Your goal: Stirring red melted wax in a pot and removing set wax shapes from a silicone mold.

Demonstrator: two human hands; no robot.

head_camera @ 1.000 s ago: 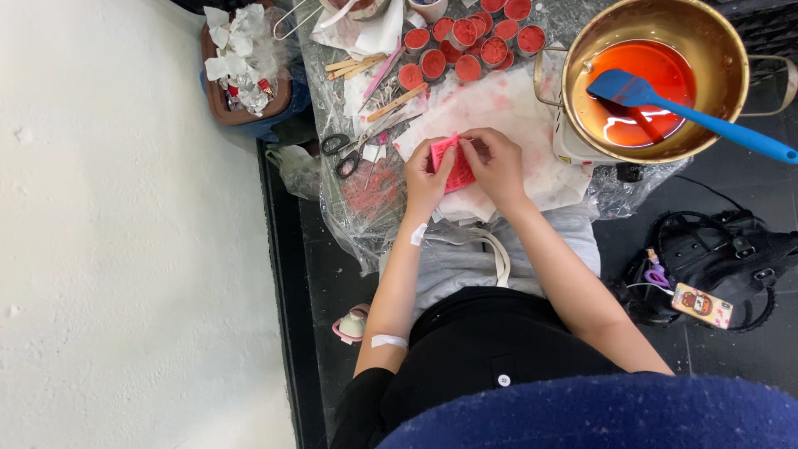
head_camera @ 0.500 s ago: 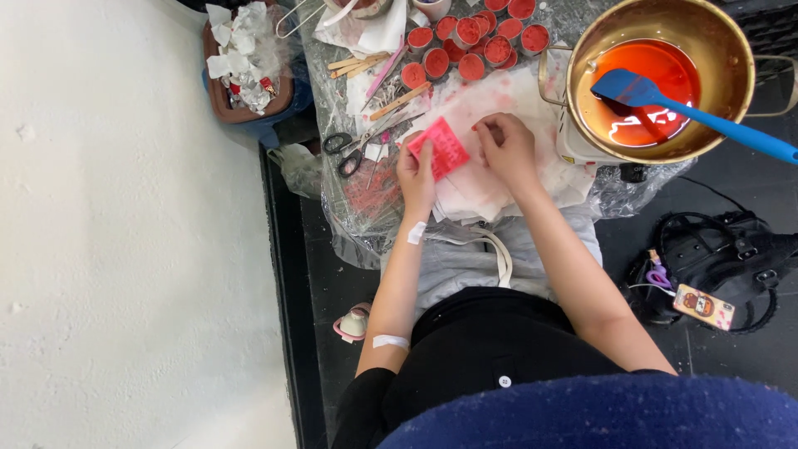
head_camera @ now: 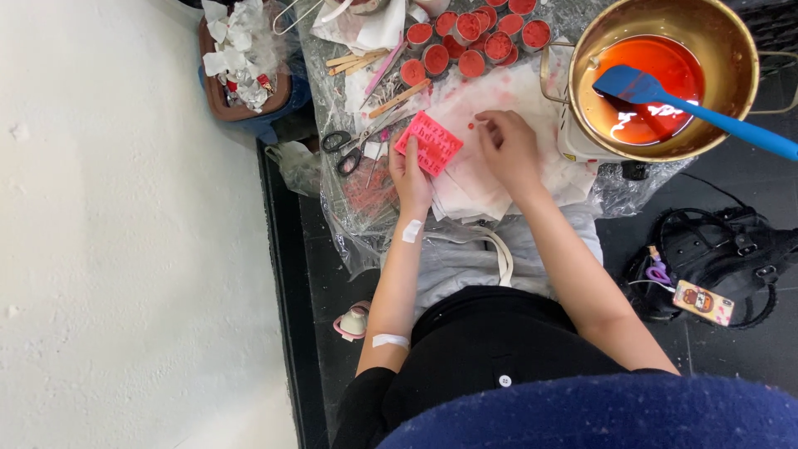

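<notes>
Now that your hands have parted, your left hand (head_camera: 411, 173) alone grips the pink mould (head_camera: 429, 143) at 11 o'clock of centre; your right hand (head_camera: 509, 148), fingers curled, has shifted to 3 o'clock of it, pinching at a red bit (head_camera: 470, 126); demoulding looks underway.

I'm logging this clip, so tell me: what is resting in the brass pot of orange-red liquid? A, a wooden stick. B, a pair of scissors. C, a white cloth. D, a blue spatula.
D: the blue spatula lies with its blade in the liquid of the brass pot, its handle reaching out over the rim.
</notes>
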